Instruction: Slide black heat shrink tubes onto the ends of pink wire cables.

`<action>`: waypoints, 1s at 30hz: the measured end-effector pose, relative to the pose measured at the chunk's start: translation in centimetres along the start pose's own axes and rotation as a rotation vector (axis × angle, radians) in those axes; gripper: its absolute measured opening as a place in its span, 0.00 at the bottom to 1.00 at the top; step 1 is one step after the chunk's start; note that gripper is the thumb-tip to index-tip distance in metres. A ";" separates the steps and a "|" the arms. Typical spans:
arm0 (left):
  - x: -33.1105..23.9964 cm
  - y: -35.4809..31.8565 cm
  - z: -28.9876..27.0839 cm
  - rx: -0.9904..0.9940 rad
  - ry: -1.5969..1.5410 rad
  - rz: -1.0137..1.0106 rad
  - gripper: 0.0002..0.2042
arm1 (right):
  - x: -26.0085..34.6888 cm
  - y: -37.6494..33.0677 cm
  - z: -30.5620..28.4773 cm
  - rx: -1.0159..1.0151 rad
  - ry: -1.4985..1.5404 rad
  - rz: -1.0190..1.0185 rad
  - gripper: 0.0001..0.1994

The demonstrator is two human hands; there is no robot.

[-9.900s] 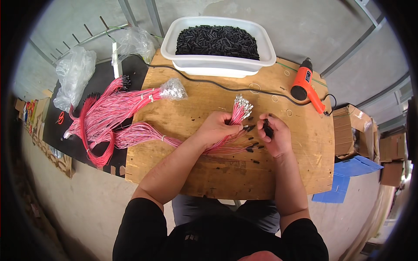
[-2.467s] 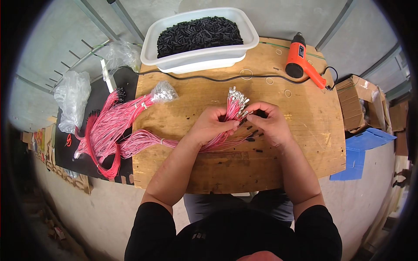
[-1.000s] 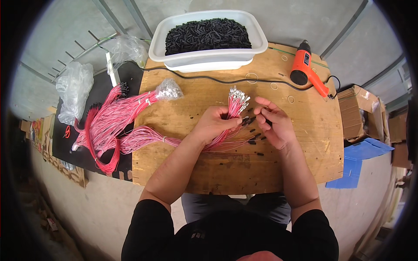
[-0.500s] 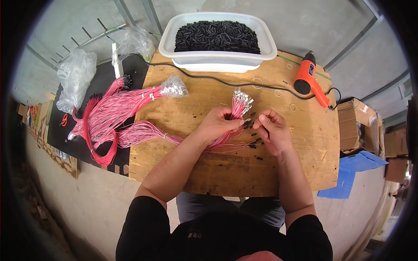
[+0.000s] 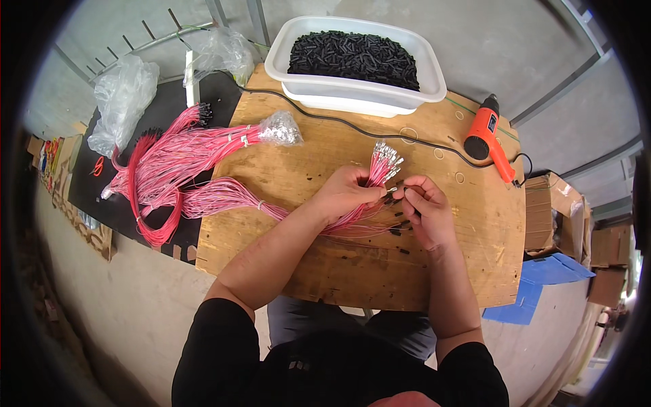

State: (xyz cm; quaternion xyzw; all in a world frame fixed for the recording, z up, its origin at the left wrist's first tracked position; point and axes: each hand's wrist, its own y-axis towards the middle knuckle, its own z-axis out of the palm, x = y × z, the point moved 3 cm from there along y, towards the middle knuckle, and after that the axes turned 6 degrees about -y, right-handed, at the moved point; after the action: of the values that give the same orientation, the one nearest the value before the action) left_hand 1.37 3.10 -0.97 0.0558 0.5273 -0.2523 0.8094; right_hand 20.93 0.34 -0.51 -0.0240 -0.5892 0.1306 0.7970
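My left hand (image 5: pixel 347 193) is closed round a bundle of pink-red wires (image 5: pixel 385 161). The bare metal terminals at the wire ends fan out above my thumb. Beside it, the fingers of my right hand (image 5: pixel 427 209) are pinched on what looks like a small black sleeve, mostly covered by the fingertips. One terminal stands out from the bundle toward those fingertips, a short gap away. Black sleeves (image 5: pixel 396 229) on wire ends and loose ones lie on the wooden table (image 5: pixel 325 271) below my hands.
A white tub (image 5: pixel 359 95) full of short black sleeves stands at the back. An orange heat gun (image 5: pixel 483 136) lies at the right, its black cord (image 5: pixel 352 129) crossing the table. More pink wire bundles (image 5: pixel 183 159) and plastic bags (image 5: pixel 125 105) are at the left. Cardboard boxes (image 5: pixel 542 217) stand on the right.
My right hand has drawn closer to the wire ends, its fingers tighter together. My left hand keeps its grip on the bundle. The whole view has turned slightly.
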 end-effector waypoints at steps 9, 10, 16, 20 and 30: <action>0.1 0.0 -0.1 0.002 0.018 0.015 0.06 | -0.4 0.2 -0.3 -0.083 -0.016 -0.039 0.06; 0.1 0.0 -0.2 0.003 0.034 0.029 0.06 | -0.3 0.2 -0.2 -0.080 -0.001 -0.038 0.05; 0.5 0.3 -0.3 -0.008 0.040 -0.004 0.06 | -0.7 0.1 -0.4 -0.070 0.000 -0.053 0.06; 0.8 0.4 -0.4 -0.004 0.039 0.004 0.06 | -0.6 0.1 -0.1 -0.080 -0.021 -0.055 0.06; 0.6 0.4 -0.5 0.030 0.096 0.004 0.06 | -0.2 0.0 0.1 -0.095 -0.073 -0.059 0.06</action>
State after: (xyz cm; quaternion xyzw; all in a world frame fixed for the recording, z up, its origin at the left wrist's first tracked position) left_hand 1.31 3.41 -1.75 0.0810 0.5617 -0.2557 0.7827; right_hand 20.75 0.25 -0.67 -0.0398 -0.6239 0.0797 0.7764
